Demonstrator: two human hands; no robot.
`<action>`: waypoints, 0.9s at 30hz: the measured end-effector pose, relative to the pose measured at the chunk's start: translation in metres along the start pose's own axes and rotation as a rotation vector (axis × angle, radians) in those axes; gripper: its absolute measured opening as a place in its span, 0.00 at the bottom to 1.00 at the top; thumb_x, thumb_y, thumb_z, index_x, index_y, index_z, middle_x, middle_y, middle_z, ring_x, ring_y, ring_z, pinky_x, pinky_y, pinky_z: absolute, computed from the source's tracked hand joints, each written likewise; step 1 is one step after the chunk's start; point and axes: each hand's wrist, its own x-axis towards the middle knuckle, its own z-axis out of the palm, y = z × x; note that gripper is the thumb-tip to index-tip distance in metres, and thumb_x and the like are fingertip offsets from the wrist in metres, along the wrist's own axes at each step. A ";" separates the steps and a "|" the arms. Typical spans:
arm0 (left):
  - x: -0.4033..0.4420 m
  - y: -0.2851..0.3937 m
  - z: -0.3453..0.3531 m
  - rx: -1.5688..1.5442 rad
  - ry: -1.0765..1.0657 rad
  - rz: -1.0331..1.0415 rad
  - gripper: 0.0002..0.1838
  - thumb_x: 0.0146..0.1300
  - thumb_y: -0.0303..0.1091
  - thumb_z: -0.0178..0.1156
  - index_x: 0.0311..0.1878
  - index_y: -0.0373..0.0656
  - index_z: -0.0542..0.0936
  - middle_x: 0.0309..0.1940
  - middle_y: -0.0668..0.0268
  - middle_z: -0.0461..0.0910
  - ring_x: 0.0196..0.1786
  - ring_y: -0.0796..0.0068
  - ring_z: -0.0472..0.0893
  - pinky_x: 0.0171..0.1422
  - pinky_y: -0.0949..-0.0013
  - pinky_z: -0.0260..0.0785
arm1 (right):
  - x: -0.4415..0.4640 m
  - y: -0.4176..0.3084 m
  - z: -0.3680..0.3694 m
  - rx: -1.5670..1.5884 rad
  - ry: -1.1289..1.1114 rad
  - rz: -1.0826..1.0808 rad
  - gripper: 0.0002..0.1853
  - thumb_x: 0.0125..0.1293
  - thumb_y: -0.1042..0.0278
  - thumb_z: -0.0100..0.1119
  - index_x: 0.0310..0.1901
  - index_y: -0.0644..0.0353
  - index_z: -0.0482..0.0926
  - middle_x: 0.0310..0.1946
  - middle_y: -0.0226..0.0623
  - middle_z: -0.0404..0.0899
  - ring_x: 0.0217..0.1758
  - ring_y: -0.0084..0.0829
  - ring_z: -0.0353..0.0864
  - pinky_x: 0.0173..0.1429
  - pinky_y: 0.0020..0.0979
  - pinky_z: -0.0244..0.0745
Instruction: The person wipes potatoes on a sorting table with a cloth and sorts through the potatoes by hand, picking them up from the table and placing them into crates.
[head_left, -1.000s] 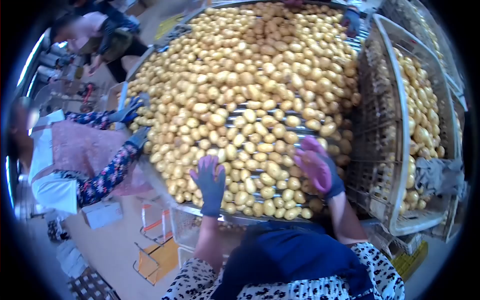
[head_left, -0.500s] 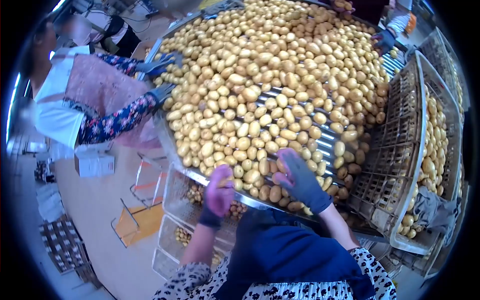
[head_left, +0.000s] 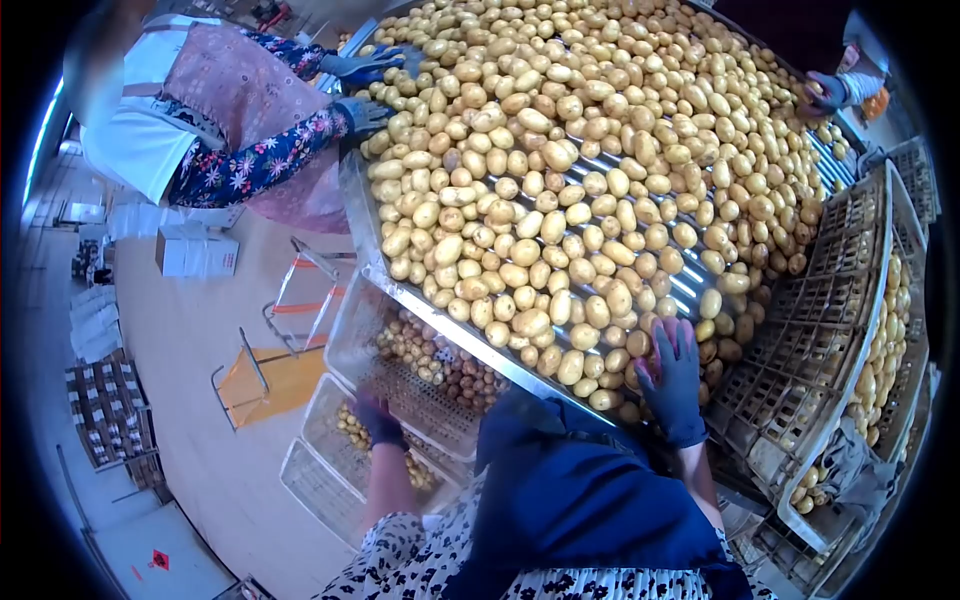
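Note:
Many yellow potatoes [head_left: 540, 220] cover a metal roller table [head_left: 480, 348]. My right hand [head_left: 672, 385], in a grey and pink glove, rests with fingers spread on potatoes near the table's front edge. Off that edge, my left hand [head_left: 380, 422] hangs above a lower crate [head_left: 330, 415] with small potatoes in it; its fingers are blurred, and whether it holds anything does not show. Beside it, a larger crate [head_left: 350, 318] holds small brownish potatoes [head_left: 470, 385].
At the left, a co-worker's gloved hands [head_left: 362, 112] touch the potatoes. Another person's gloved hand [head_left: 825, 92] is at the far right. Tilted plastic crates [head_left: 815, 340] with potatoes stand close on the right. An orange folding stool [head_left: 270, 385] is on the floor.
My left hand has moved from the table's edge down over the lower crate. My right hand has shifted right and its fingers have spread. The view has turned, showing more of the crates below.

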 end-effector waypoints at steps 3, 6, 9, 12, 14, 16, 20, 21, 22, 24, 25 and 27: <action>-0.023 0.000 0.085 0.574 -0.367 0.769 0.34 0.67 0.50 0.52 0.65 0.32 0.60 0.66 0.49 0.61 0.69 0.54 0.60 0.70 0.46 0.51 | -0.008 -0.001 -0.010 -0.257 -0.015 0.084 0.38 0.58 0.52 0.63 0.68 0.54 0.63 0.71 0.51 0.54 0.75 0.60 0.42 0.72 0.58 0.47; -0.098 0.056 0.153 0.981 -0.655 1.282 0.38 0.64 0.53 0.54 0.68 0.33 0.58 0.66 0.46 0.61 0.71 0.51 0.57 0.72 0.42 0.46 | -0.016 0.000 -0.007 -0.106 -0.099 0.220 0.44 0.57 0.40 0.62 0.71 0.51 0.59 0.73 0.54 0.46 0.76 0.63 0.36 0.73 0.61 0.41; -0.131 0.040 0.180 1.134 -0.885 1.444 0.39 0.58 0.52 0.59 0.69 0.43 0.62 0.68 0.48 0.57 0.72 0.41 0.52 0.71 0.34 0.40 | -0.023 0.000 0.024 0.004 -0.032 0.062 0.52 0.45 0.34 0.68 0.71 0.45 0.60 0.72 0.59 0.48 0.73 0.66 0.44 0.70 0.62 0.48; -0.166 0.011 0.194 1.100 -1.107 1.644 0.40 0.55 0.59 0.61 0.69 0.55 0.65 0.72 0.55 0.53 0.72 0.37 0.50 0.67 0.27 0.40 | 0.008 -0.017 0.026 -0.120 -0.119 0.025 0.47 0.42 0.35 0.70 0.67 0.36 0.65 0.70 0.56 0.53 0.64 0.57 0.61 0.61 0.57 0.59; -0.187 -0.001 0.213 1.173 -1.184 1.647 0.41 0.52 0.62 0.62 0.69 0.56 0.65 0.71 0.58 0.55 0.72 0.39 0.53 0.67 0.27 0.41 | 0.031 -0.027 0.030 -0.127 -0.150 -0.007 0.45 0.44 0.40 0.71 0.67 0.34 0.66 0.69 0.54 0.55 0.62 0.56 0.64 0.57 0.51 0.66; -0.203 -0.009 0.242 1.075 -1.172 1.627 0.40 0.53 0.62 0.61 0.68 0.56 0.67 0.64 0.56 0.64 0.69 0.46 0.59 0.67 0.29 0.40 | 0.054 -0.029 0.030 -0.136 -0.143 -0.023 0.44 0.44 0.41 0.71 0.67 0.34 0.65 0.69 0.54 0.55 0.60 0.55 0.66 0.54 0.48 0.69; -0.216 -0.006 0.293 0.894 -1.072 1.748 0.31 0.57 0.55 0.60 0.62 0.51 0.72 0.57 0.58 0.70 0.62 0.53 0.68 0.68 0.32 0.45 | 0.071 -0.029 0.028 -0.049 -0.157 -0.085 0.42 0.48 0.44 0.70 0.67 0.35 0.65 0.68 0.54 0.56 0.55 0.52 0.73 0.48 0.45 0.75; -0.217 -0.001 0.307 0.806 -1.074 1.729 0.29 0.57 0.54 0.61 0.59 0.50 0.75 0.56 0.58 0.71 0.61 0.53 0.69 0.67 0.31 0.47 | 0.075 -0.030 0.025 0.018 -0.161 -0.088 0.41 0.49 0.45 0.69 0.66 0.35 0.65 0.68 0.54 0.57 0.53 0.51 0.75 0.47 0.45 0.76; -0.216 0.007 0.324 0.754 -1.136 1.686 0.23 0.58 0.49 0.62 0.52 0.46 0.77 0.54 0.58 0.73 0.60 0.52 0.70 0.67 0.37 0.52 | 0.075 -0.030 0.022 0.083 -0.145 -0.064 0.36 0.55 0.48 0.66 0.66 0.41 0.66 0.66 0.54 0.60 0.55 0.50 0.75 0.50 0.45 0.77; -0.189 0.003 0.364 0.652 -1.067 1.676 0.18 0.59 0.45 0.61 0.48 0.44 0.77 0.48 0.59 0.77 0.56 0.55 0.74 0.60 0.53 0.66 | 0.069 -0.031 0.013 0.203 -0.077 0.008 0.35 0.57 0.49 0.65 0.66 0.44 0.66 0.66 0.53 0.62 0.57 0.50 0.75 0.52 0.44 0.76; -0.178 0.008 0.378 0.665 -1.016 1.697 0.17 0.59 0.43 0.61 0.46 0.44 0.78 0.45 0.59 0.79 0.53 0.56 0.76 0.55 0.58 0.70 | 0.065 -0.030 0.008 0.318 -0.012 0.084 0.33 0.59 0.50 0.64 0.66 0.47 0.66 0.65 0.52 0.63 0.59 0.50 0.74 0.54 0.43 0.76; -0.171 0.021 0.396 0.935 -1.102 1.576 0.15 0.59 0.41 0.60 0.44 0.43 0.79 0.41 0.58 0.80 0.50 0.56 0.78 0.52 0.58 0.71 | 0.056 -0.023 0.010 0.331 0.019 0.135 0.30 0.63 0.54 0.61 0.65 0.52 0.67 0.65 0.51 0.65 0.61 0.50 0.72 0.57 0.41 0.74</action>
